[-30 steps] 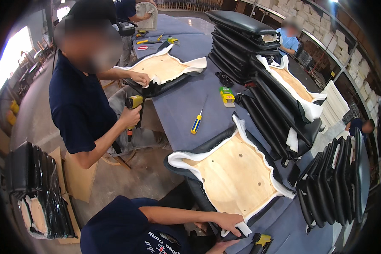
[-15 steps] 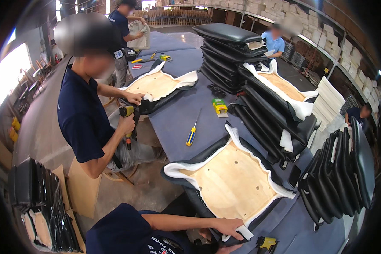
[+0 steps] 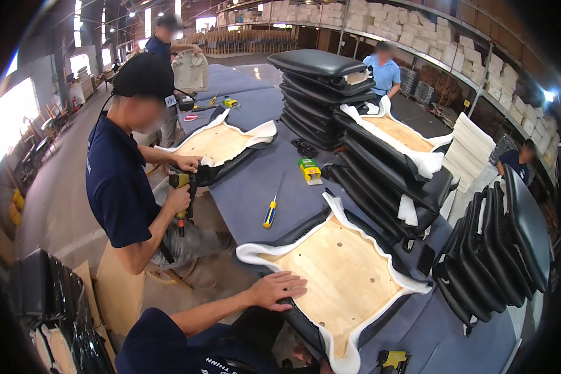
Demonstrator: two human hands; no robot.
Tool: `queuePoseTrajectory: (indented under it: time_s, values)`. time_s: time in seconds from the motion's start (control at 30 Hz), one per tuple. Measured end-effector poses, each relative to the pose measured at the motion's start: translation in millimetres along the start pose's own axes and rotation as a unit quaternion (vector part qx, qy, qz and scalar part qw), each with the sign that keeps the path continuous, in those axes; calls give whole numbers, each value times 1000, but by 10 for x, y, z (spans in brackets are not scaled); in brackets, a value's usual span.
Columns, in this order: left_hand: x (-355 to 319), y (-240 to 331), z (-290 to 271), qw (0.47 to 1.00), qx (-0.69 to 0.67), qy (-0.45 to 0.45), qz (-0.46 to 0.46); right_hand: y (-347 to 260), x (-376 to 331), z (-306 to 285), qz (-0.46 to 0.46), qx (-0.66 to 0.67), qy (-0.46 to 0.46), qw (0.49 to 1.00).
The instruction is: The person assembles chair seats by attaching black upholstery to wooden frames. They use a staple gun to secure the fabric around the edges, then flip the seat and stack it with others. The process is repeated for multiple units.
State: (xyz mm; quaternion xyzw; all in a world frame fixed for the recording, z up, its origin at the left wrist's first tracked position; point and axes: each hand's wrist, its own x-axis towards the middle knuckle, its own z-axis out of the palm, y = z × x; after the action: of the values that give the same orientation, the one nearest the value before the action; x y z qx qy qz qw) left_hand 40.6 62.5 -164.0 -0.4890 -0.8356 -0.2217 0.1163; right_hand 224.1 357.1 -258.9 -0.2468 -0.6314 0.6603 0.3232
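Left hand (image 3: 279,290) lies flat, fingers spread, on the near edge of an upturned seat cushion (image 3: 336,280): pale plywood base, white foam lip, black vinyl folded beneath. It sits on the blue fabric desk (image 3: 255,187). The right hand is out of view. A yellow-and-blue screwdriver (image 3: 270,212) lies just beyond; glossy black cushions (image 3: 380,168) stack behind.

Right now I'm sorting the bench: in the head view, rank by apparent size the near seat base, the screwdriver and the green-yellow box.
1. Seat base, much the largest, though nearest.
2. Screwdriver.
3. Box; shorter than the screwdriver but wider, so unsure.
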Motion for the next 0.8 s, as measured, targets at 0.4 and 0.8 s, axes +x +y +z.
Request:
queuePoseTrajectory:
  time_s: [0.4,0.8]
  values:
    - [1181,1453,334,958,-265,-109,-17,112,-12,-136,-32,105,-70,992]
    - [852,2267,411,980,-98,-168,-30,142,18,-414,296,305,-118,898]
